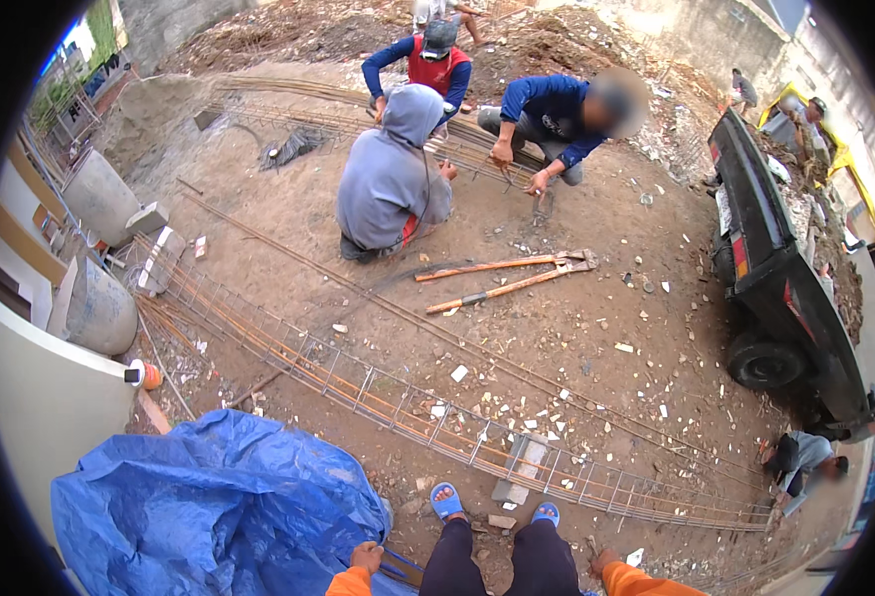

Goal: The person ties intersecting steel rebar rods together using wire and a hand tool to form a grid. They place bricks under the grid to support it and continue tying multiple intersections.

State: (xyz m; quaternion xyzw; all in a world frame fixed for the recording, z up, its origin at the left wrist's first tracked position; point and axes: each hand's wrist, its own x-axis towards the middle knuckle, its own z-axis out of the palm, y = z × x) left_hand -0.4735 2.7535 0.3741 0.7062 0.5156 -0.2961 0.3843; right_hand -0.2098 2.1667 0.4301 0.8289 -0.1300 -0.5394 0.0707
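My left hand (366, 556) is curled at the right edge of a crumpled blue tarpaulin (221, 492); whether it grips anything is unclear. At the lower right, my right hand (604, 562) hangs beside my leg, with a thin dark thing at its fingertips that is too small to name. Ahead of my blue sandals, a long steel rebar cage (437, 432) crosses the ground, resting partly on a concrete block (524, 468). Beyond it lie loose rebar rods (377, 298) and a bolt cutter with orange handles (512, 279), its jaws pointing right.
Three people crouch around another rebar cage (288, 115); one wears a grey hoodie (389, 179). A truck (780, 276) loaded with soil stands at right, a person crouching near its rear wheel. Concrete cylinders (98, 305) stand at left. Rubble bits litter the ground.
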